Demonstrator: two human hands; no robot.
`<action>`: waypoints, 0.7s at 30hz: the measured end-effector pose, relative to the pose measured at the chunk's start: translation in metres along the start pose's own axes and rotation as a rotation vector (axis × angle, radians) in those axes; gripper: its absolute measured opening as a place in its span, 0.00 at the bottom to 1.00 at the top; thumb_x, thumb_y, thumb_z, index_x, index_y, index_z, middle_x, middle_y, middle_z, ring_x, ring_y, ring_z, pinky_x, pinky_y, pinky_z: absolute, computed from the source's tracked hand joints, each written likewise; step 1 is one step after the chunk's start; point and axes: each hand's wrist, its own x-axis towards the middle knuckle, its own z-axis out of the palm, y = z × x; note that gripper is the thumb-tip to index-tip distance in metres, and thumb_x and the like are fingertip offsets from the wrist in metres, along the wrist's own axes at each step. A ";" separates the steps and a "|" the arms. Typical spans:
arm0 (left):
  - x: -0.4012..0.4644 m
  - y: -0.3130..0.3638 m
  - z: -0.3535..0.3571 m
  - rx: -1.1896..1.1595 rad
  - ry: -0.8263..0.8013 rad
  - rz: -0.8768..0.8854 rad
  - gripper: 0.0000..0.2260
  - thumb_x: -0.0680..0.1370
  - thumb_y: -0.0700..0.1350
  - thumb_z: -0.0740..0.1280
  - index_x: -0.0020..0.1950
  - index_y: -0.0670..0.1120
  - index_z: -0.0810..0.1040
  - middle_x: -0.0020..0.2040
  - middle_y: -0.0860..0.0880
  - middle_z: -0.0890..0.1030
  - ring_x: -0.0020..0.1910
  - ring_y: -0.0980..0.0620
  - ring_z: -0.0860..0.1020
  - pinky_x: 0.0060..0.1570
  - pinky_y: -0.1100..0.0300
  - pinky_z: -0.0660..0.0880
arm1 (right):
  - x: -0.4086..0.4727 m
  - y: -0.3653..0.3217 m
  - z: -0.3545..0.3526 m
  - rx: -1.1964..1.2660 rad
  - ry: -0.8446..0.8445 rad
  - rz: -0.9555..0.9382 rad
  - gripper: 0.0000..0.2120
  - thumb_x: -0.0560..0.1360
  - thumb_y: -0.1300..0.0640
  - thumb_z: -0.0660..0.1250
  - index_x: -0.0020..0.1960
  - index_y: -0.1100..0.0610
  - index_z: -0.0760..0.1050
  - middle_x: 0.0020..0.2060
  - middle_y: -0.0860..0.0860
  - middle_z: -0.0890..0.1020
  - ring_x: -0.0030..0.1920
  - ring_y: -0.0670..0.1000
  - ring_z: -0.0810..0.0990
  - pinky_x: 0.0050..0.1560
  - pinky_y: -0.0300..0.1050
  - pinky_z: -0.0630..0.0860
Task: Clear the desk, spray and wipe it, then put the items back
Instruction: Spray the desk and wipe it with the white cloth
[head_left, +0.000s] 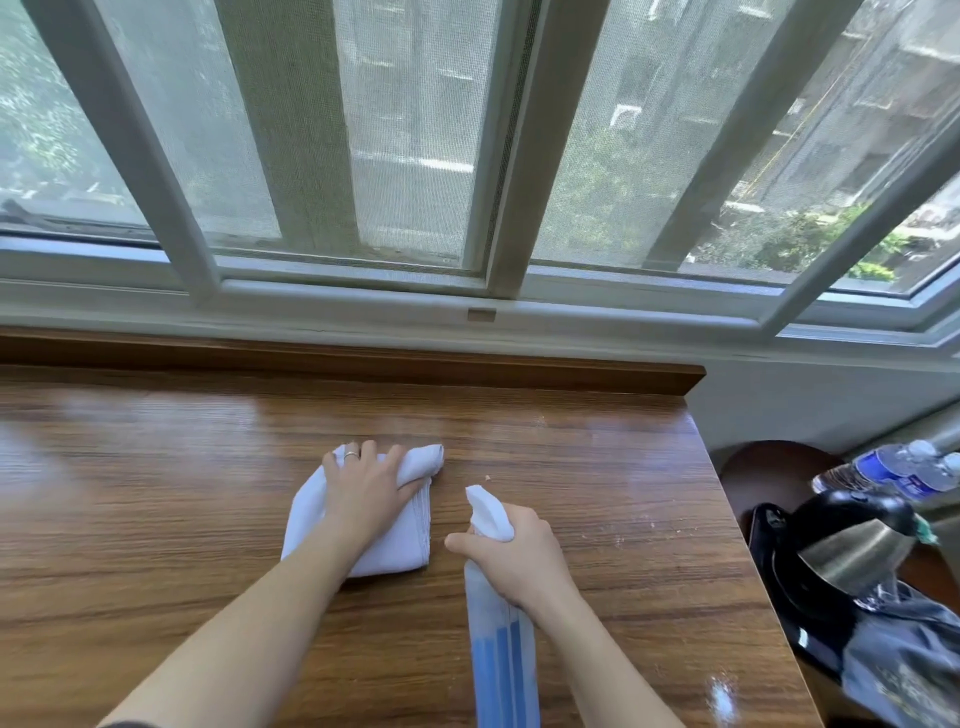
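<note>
Mid spray-and-wipe: the left hand (366, 488) presses the cloth (358, 525) mid-desk (156, 493) while the right hand (514, 558) grips the spray bottle (498, 639), so wiping toward the right edge likely comes next.

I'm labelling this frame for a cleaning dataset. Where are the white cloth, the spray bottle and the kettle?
white cloth (387, 545): head view, on its flat folded part below the left hand.
spray bottle (501, 670): head view, on its blue-filled body.
kettle (852, 551): head view, on its steel side.
</note>
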 end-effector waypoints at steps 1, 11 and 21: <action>-0.005 0.000 0.000 0.004 0.010 0.015 0.24 0.73 0.66 0.60 0.45 0.46 0.81 0.40 0.42 0.79 0.43 0.38 0.79 0.47 0.42 0.72 | 0.000 0.000 0.000 -0.003 0.001 -0.003 0.16 0.65 0.42 0.73 0.34 0.50 0.70 0.27 0.43 0.73 0.29 0.42 0.69 0.32 0.39 0.66; -0.084 -0.003 0.038 -0.026 0.282 0.188 0.21 0.72 0.66 0.63 0.45 0.49 0.81 0.38 0.46 0.76 0.39 0.40 0.76 0.46 0.44 0.69 | 0.008 -0.002 -0.002 -0.006 0.003 0.001 0.16 0.64 0.43 0.73 0.37 0.54 0.73 0.30 0.44 0.73 0.30 0.45 0.70 0.33 0.41 0.67; -0.079 -0.004 0.036 -0.048 0.280 0.216 0.19 0.68 0.66 0.65 0.42 0.51 0.80 0.38 0.49 0.75 0.39 0.42 0.76 0.47 0.45 0.68 | 0.020 -0.006 -0.005 -0.004 -0.010 0.015 0.20 0.65 0.42 0.73 0.38 0.59 0.74 0.30 0.45 0.74 0.31 0.45 0.71 0.33 0.41 0.67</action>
